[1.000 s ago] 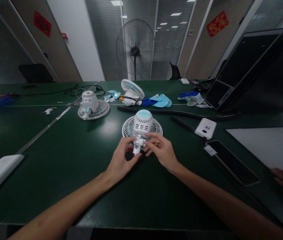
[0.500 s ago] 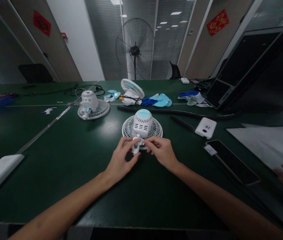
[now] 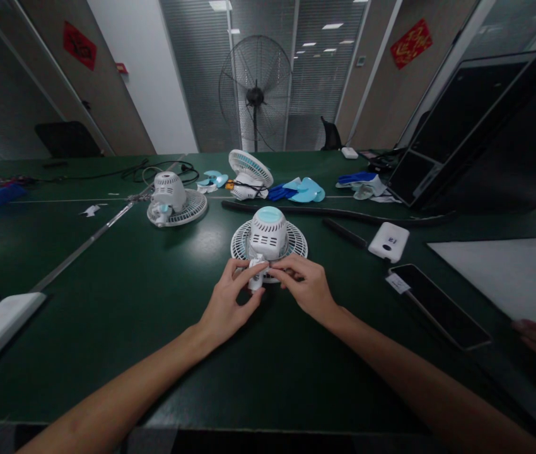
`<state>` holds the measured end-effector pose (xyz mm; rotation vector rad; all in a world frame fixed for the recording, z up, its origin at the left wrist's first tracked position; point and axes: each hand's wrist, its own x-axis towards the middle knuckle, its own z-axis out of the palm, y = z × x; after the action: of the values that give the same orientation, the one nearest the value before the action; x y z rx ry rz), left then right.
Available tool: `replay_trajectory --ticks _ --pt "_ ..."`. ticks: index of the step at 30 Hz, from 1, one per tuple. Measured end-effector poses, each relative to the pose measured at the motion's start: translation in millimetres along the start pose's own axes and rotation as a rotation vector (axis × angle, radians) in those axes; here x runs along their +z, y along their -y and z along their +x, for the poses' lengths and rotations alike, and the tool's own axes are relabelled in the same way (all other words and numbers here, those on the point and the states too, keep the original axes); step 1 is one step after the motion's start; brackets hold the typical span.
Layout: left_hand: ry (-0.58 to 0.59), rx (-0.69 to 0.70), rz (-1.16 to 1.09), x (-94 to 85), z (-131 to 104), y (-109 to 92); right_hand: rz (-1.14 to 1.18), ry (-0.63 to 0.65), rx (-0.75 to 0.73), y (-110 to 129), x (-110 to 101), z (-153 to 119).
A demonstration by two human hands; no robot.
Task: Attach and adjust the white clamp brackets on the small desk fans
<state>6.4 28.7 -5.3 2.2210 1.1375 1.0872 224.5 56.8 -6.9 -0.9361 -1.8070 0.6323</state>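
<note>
Your left hand (image 3: 226,296) grasps the white bracket (image 3: 255,282) at the near edge of the fan head (image 3: 268,236), which lies grille-down on the bench (image 3: 268,378). Your right hand (image 3: 306,287) has its fingertips drawn together at the bracket's right side; whether they pinch a small part cannot be told. Judged risk: uneven left-thumb pressure could tilt the bracket, making the right fingertips slip.

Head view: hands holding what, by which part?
White bracket by the fan: left hand grips its top and near end; right hand at its right side, hold unclear.
</note>
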Motion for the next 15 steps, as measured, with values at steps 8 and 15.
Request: replay_trajectory --ticks 8,15 --pt "0.032 -0.007 0.024 -0.9 0.7 -1.7 0.018 0.053 0.047 -6.2 -4.5 -2.9" --pt "0.034 0.005 0.012 -2.4 0.5 -0.8 -0.065 0.028 -0.098 -3.5 -5.0 -0.3"
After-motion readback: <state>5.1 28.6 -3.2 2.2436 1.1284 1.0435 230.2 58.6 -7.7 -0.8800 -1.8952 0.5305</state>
